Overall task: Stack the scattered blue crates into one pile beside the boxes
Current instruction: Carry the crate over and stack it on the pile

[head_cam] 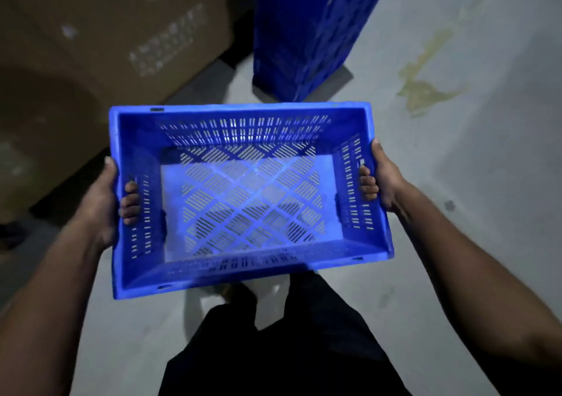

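Both my hands, left hand (103, 204) and right hand (384, 179), grip one slotted blue plastic crate (243, 194), opening upward, long axis left-right; one blue crate pile (307, 30) stands beyond, beside brown cardboard boxes (115, 36).

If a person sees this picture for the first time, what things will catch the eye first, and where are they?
First, the empty blue crate in the middle, carried over the floor: the left hand and right hand grip its two short ends, fingers through the handle slots. Behind it, at the top, stands a tall stack of blue crates, with a big cardboard box to its left.
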`<state>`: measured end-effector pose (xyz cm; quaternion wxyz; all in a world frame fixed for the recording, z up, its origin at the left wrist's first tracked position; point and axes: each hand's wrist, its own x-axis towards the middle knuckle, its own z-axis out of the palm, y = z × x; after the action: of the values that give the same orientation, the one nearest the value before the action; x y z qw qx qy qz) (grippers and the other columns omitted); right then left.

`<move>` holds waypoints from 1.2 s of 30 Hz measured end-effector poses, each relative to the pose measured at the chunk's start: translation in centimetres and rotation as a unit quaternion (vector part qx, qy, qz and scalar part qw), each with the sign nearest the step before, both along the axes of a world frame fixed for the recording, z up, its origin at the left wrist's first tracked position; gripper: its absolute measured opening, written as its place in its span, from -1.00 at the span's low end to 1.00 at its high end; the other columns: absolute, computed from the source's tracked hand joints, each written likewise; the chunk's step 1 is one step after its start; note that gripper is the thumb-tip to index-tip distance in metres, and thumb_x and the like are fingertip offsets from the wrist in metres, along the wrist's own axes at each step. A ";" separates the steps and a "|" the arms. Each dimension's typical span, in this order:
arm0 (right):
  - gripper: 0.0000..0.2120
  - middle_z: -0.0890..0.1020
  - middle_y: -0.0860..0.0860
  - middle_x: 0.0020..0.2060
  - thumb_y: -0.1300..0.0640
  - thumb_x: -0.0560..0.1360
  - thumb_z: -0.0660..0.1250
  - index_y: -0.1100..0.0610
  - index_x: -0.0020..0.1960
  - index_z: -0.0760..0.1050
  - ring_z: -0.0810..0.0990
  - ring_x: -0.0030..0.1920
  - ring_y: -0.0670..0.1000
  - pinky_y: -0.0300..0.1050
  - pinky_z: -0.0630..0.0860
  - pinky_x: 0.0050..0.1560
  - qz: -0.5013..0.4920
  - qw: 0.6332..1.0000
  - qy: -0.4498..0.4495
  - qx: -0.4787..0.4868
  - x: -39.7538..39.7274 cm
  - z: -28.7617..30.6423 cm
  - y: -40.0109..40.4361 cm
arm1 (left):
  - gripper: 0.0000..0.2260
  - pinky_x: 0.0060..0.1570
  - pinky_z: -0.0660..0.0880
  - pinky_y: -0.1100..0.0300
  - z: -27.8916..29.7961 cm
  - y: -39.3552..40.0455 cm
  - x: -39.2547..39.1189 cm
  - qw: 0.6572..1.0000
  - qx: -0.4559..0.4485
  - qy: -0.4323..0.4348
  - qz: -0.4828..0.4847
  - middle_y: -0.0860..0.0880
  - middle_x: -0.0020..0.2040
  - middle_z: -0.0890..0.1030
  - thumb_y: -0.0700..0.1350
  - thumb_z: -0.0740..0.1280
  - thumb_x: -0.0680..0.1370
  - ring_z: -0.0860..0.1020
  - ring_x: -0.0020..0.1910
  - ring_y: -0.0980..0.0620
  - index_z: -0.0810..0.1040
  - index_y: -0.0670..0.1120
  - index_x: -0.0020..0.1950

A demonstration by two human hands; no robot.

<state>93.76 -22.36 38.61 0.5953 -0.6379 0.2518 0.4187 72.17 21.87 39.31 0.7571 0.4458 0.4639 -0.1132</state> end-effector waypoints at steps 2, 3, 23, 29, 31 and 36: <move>-0.34 0.18 -0.04 -0.62 -0.57 0.36 0.06 0.05 -0.41 0.20 0.09 -0.65 -0.08 -0.31 0.06 -0.64 -0.037 0.999 -0.009 -0.012 -1.6 2.1 -3.2 | -0.45 -0.63 0.06 0.37 1.9 -1.4 2.3 1.000 0.006 0.016 -0.026 0.09 -0.57 0.21 0.51 0.10 0.42 0.14 -0.68 0.16 0.28 0.02 -0.33; -0.34 0.17 -0.04 -0.62 -0.57 0.36 0.07 0.05 -0.40 0.20 0.09 -0.65 -0.08 -0.31 0.06 -0.65 -0.057 0.998 -0.014 -0.015 -2.3 2.9 -4.9 | -0.45 -0.63 0.07 0.39 2.8 -2.5 3.5 0.999 0.013 0.021 -0.042 0.09 -0.58 0.21 0.51 0.11 0.43 0.14 -0.69 0.16 0.27 0.02 -0.34; -0.37 0.14 -0.07 -0.63 -0.54 0.40 0.05 0.04 -0.35 0.17 0.07 -0.69 -0.12 -0.44 0.06 -0.60 -0.401 0.910 -0.082 -0.069 3.7 17.6 -42.8 | -0.45 -0.54 0.06 0.37 16.7 -43.3 45.6 0.895 0.102 -0.077 -0.427 0.05 -0.57 0.17 0.47 0.11 0.46 0.09 -0.67 0.11 0.25 -0.01 -0.35; -0.37 0.14 -0.09 -0.64 -0.53 0.42 0.02 0.06 -0.33 0.20 0.08 -0.71 -0.15 -0.46 0.09 -0.63 -0.397 0.905 -0.149 -0.043 17.8 25.3 -46.6 | -0.48 -0.57 0.07 0.40 27.2 -47.0 60.2 0.885 0.117 -0.137 -0.430 0.06 -0.58 0.16 0.42 0.08 0.50 0.10 -0.67 0.13 0.24 -0.02 -0.33; -0.37 0.15 -0.09 -0.64 -0.53 0.42 0.02 0.06 -0.32 0.20 0.09 -0.71 -0.16 -0.45 0.07 -0.65 -0.383 0.905 -0.182 -0.026 23.8 28.1 -47.0 | -0.48 -0.59 0.07 0.40 31.1 -46.9 65.4 0.879 0.133 -0.166 -0.427 0.07 -0.59 0.17 0.41 0.06 0.51 0.11 -0.68 0.14 0.24 -0.02 -0.33; -0.37 0.17 -0.10 -0.66 -0.53 0.42 -0.02 0.05 -0.32 0.18 0.12 -0.72 -0.16 -0.45 0.07 -0.65 -0.323 0.913 -0.249 -0.011 38.2 36.8 -45.9 | -0.49 -0.66 0.09 0.39 41.4 -43.8 75.8 0.869 0.152 -0.227 -0.411 0.08 -0.60 0.21 0.41 0.04 0.51 0.14 -0.69 0.18 0.22 -0.01 -0.31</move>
<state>131.99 -68.29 75.43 0.7342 -0.6121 0.2923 0.0280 147.97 -21.97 80.74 0.6495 0.7193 0.0650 -0.2379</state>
